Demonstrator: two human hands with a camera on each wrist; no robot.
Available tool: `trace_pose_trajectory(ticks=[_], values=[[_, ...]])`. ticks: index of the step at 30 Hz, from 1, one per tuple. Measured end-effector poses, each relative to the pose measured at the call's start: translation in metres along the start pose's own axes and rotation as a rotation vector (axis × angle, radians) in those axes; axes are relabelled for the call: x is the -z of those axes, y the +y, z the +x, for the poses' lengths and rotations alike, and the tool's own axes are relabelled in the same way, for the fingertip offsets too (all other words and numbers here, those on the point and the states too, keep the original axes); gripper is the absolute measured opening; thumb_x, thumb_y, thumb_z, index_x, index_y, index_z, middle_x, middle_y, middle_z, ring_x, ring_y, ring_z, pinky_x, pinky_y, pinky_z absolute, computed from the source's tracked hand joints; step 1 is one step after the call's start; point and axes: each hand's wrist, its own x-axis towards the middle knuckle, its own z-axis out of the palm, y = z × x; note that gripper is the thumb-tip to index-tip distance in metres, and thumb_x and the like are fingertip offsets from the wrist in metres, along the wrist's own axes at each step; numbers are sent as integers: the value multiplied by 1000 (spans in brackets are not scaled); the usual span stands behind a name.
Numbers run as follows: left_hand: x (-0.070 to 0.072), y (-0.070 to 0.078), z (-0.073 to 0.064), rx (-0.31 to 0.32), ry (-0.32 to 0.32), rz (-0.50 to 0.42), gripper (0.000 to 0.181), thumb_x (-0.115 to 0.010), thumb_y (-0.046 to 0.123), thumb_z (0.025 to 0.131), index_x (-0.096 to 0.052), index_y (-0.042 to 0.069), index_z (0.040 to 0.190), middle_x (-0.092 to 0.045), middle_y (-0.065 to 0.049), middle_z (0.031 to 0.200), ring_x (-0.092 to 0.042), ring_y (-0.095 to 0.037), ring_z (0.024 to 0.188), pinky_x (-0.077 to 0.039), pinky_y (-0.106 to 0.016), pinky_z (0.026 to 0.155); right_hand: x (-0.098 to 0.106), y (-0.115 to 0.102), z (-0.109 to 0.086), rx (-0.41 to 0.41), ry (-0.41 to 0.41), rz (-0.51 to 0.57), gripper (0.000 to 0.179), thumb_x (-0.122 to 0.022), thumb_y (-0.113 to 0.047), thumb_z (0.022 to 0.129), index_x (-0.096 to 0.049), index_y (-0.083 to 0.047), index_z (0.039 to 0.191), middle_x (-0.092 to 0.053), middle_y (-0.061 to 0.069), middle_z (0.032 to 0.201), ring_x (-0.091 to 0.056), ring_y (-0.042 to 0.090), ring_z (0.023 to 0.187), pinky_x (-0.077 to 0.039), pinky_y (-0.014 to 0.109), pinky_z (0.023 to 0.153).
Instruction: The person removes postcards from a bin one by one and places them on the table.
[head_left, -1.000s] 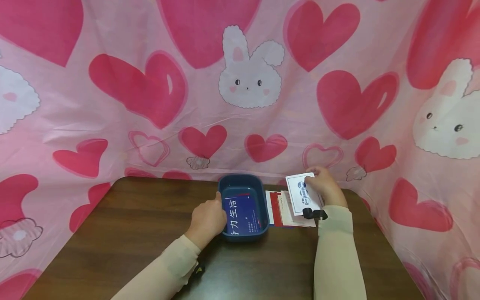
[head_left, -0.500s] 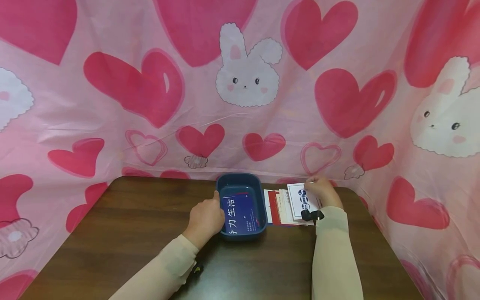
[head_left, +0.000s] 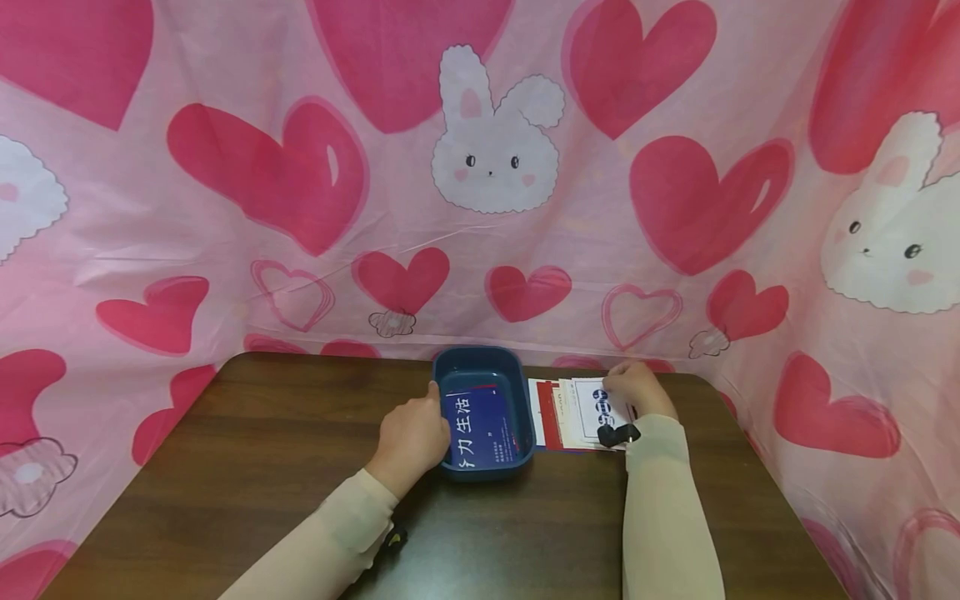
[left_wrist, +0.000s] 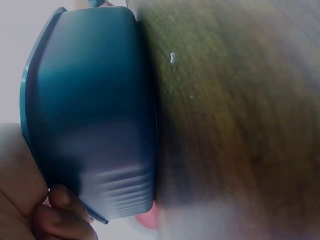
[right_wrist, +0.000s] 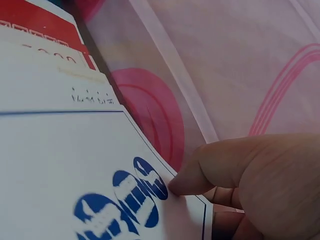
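Note:
A dark blue plastic basin [head_left: 480, 354] stands on the table, with a blue printed card [head_left: 483, 429] lying inside it. My left hand [head_left: 412, 432] holds the basin's left rim. In the left wrist view, its curled fingers [left_wrist: 62, 215] sit at the rim beside the basin's ribbed outer wall. My right hand [head_left: 643, 390] pinches the far right edge of a white card [head_left: 592, 408] with blue oval prints. The thumb [right_wrist: 190, 182] lies on the card's face and the other fingers are partly hidden under the edge. This card overlaps a fanned row of cards, including a red one [head_left: 549, 417].
The cards lie right against the basin's right side on a dark wooden table [head_left: 315, 433]. A pink curtain [head_left: 300, 208] with hearts and rabbits hangs close behind the table's back edge. A small black device [head_left: 618, 435] sits at the right wrist.
My right hand has lowered the white card onto the right end of the card row. The left hand has stayed at the basin's rim. The view has shifted slightly.

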Motion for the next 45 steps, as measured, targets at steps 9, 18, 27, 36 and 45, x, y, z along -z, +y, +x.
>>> trace_pose_trajectory(ticks=[9, 18, 27, 36, 45], values=[[-1, 0, 0, -5, 12, 24, 71, -69, 27, 106, -50, 1, 169, -64, -7, 67, -58, -26, 56, -49, -38, 50, -6, -22, -20, 27, 14, -103, 37, -80, -21, 93, -75, 5, 120, -73, 27, 130, -67, 45, 117, -59, 63, 107], [0, 1, -1, -4, 10, 12, 71, -68, 27, 106, -49, 1, 170, -61, -6, 65, -57, -26, 56, -47, -37, 50, -12, -18, -4, 11, 19, -161, 44, -83, -20, 94, -75, 6, 129, -72, 32, 139, -67, 54, 127, -57, 70, 112], [1, 1, -2, -3, 5, 18, 71, -68, 27, 106, -49, 1, 170, -60, -6, 64, -57, -25, 56, -47, -36, 50, -10, -35, -31, 1, 21, -112, 44, -81, -12, 97, -70, 6, 136, -66, 34, 148, -63, 52, 133, -51, 70, 120], [0, -1, 0, -11, 9, 2, 70, -67, 26, 107, -50, 1, 169, -59, -5, 63, -57, -26, 55, -47, -37, 50, -9, -49, -33, 130, 29, -32, 41, -79, -26, 103, -74, 1, 133, -72, 29, 138, -69, 44, 122, -58, 62, 110], [3, -4, 3, -23, -6, -3, 70, -67, 26, 107, -50, 1, 170, -63, -7, 66, -57, -26, 55, -46, -37, 50, -17, -94, -52, 213, -32, 15, 37, -74, -36, 108, -77, -9, 133, -77, 19, 132, -73, 36, 116, -62, 57, 105]])
